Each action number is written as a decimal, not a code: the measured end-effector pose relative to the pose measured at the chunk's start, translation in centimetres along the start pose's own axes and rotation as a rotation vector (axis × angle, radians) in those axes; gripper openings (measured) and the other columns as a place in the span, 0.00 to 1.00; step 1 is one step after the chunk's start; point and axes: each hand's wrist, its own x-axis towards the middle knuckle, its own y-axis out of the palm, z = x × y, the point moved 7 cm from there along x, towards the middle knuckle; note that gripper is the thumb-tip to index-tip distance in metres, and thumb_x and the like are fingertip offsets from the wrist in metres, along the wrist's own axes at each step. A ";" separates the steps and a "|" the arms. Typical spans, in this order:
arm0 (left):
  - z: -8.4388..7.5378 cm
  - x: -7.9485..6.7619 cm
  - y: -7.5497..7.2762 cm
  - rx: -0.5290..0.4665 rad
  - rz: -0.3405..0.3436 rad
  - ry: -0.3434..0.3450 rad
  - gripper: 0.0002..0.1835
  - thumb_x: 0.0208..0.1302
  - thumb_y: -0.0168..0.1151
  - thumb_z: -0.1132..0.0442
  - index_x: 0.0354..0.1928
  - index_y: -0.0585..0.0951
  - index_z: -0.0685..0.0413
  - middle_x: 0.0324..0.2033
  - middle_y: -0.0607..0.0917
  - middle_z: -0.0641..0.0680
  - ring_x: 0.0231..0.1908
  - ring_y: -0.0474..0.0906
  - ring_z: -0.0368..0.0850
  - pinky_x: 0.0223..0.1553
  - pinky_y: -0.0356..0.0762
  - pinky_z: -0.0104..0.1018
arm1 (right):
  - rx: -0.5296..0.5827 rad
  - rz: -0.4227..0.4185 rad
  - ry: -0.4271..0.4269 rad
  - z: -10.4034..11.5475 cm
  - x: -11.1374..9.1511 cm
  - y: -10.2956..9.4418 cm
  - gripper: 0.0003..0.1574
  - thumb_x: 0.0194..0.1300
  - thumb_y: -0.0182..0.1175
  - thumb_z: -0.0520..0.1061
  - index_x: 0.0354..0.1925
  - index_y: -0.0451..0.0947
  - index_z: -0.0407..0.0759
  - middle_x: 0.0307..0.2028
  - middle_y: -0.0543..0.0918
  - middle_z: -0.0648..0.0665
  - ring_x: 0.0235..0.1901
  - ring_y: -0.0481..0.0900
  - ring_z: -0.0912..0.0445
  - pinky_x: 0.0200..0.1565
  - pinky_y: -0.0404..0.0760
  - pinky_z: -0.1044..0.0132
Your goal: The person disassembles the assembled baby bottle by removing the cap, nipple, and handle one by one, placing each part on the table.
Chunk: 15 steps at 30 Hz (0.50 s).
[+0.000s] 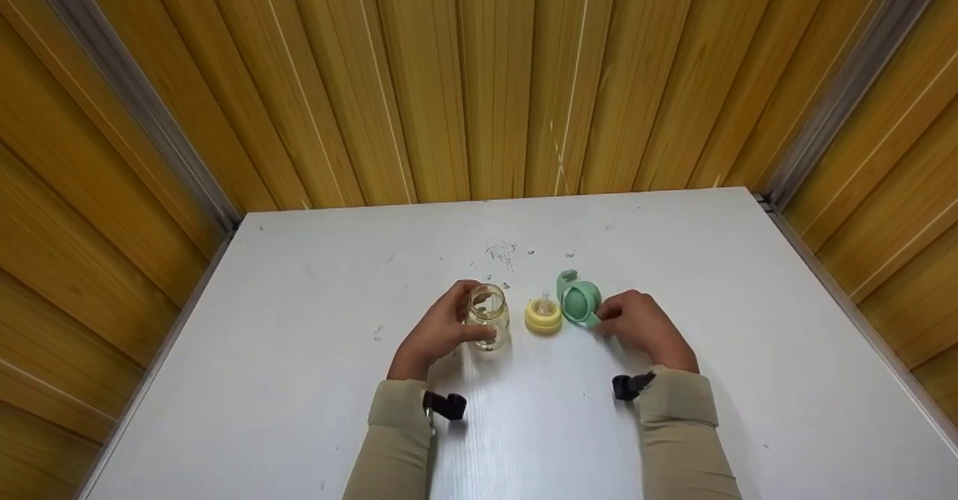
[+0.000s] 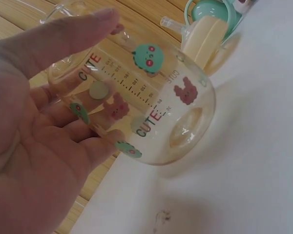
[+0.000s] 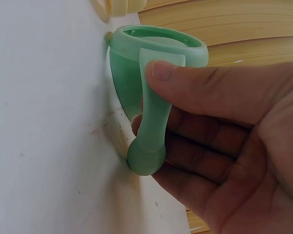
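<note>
My left hand (image 1: 441,328) grips a clear amber-tinted baby bottle (image 2: 141,97), thumb on one side and fingers round the other. The bottle has an uncovered mouth, printed cartoon faces, "CUTE" lettering and a measuring scale. Whether its base touches the table cannot be told. Just right of it, a yellow collar with a clear nipple (image 1: 544,316) stands upright on the table. Farther right is a green two-handled bottle piece (image 1: 581,301) with a rounded green body inside its ring. My right hand (image 1: 640,326) pinches one of its handles (image 3: 154,117) between thumb and fingers.
The white table (image 1: 299,380) has dark scuff marks (image 1: 503,251) beyond the bottle. Wood-patterned panels (image 1: 494,81) rise behind it and at both sides. A black wrist mount (image 1: 447,405) sits on each beige sleeve.
</note>
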 end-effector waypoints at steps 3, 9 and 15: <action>0.3 0.1 0.0 -0.003 -0.002 -0.002 0.36 0.39 0.75 0.61 0.53 0.68 0.38 0.54 0.76 0.45 0.57 0.71 0.42 0.59 0.66 0.43 | -0.004 0.006 0.009 0.0 0.0 0.0 0.08 0.51 0.65 0.41 0.34 0.83 0.47 0.35 0.83 0.48 0.36 0.76 0.55 0.38 0.75 0.62; 0.4 0.1 0.0 -0.017 -0.001 -0.015 0.37 0.39 0.74 0.60 0.53 0.67 0.37 0.53 0.76 0.43 0.57 0.70 0.39 0.60 0.65 0.43 | -0.003 0.015 0.004 0.1 0.0 0.1 0.08 0.51 0.65 0.41 0.34 0.82 0.46 0.35 0.83 0.47 0.35 0.75 0.55 0.37 0.75 0.62; 0.5 0.1 0.1 -0.036 0.023 -0.012 0.36 0.40 0.74 0.61 0.54 0.67 0.39 0.52 0.77 0.47 0.54 0.72 0.39 0.58 0.66 0.42 | 0.006 0.008 0.012 -0.1 -0.1 0.2 0.07 0.52 0.63 0.40 0.33 0.82 0.47 0.34 0.83 0.48 0.34 0.75 0.55 0.35 0.74 0.65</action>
